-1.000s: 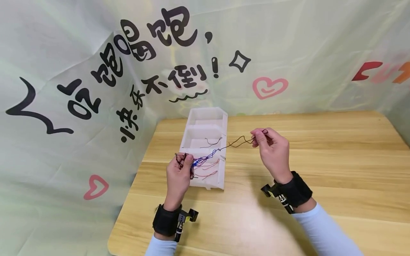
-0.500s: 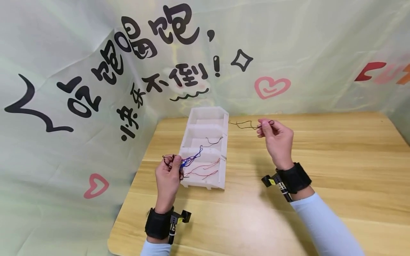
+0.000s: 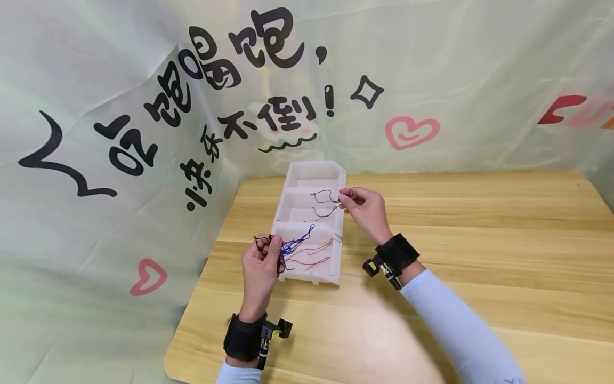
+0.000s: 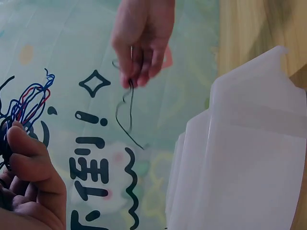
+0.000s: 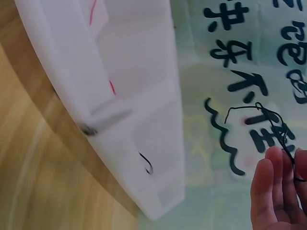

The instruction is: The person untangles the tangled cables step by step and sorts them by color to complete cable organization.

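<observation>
In the head view, my right hand (image 3: 368,210) pinches a thin black string (image 3: 322,200) between thumb and fingertips, its loose end over the middle white bin (image 3: 293,207). Another black string (image 3: 322,214) lies inside that bin. At the left, my left hand (image 3: 259,266) grips a tangled bundle of blue, red and black strings (image 3: 293,246) close to the front white bin (image 3: 289,231). Two red strings (image 3: 320,247) show in the front bin. The left wrist view shows the bundle's blue and red loops (image 4: 33,100) rising above the thumb.
The back white bin (image 3: 314,172) stands in line behind the other two, on a wooden table (image 3: 455,234). A pale printed curtain (image 3: 460,64) hangs close behind the table and along its left side.
My right hand drew the black string away from the bundle to the right, then swung it back left over the middle bin. My left hand shifted left, then slightly right, keeping the bundle.
</observation>
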A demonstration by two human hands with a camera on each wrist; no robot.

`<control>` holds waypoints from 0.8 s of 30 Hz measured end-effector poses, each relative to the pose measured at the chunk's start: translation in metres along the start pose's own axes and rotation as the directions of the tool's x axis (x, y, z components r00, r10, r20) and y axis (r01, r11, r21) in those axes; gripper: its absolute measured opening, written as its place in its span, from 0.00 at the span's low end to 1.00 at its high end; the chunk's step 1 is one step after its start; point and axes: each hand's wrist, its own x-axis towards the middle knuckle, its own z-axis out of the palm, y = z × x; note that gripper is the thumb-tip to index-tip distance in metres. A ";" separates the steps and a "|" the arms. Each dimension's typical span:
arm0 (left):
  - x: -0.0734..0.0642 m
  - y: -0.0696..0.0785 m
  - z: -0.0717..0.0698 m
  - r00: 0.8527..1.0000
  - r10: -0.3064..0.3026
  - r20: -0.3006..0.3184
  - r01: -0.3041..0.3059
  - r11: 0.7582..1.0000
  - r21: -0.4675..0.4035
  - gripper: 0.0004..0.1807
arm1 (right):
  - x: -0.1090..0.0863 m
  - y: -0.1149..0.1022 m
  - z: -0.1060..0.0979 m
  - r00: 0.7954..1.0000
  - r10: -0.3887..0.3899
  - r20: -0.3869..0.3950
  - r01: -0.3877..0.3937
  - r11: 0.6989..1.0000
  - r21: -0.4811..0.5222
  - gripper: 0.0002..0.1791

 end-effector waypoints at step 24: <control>-0.001 -0.004 0.010 0.998 -0.030 0.049 0.029 1.000 0.002 0.12 | 0.009 0.047 0.026 0.969 0.053 0.243 0.024 0.952 -0.304 0.28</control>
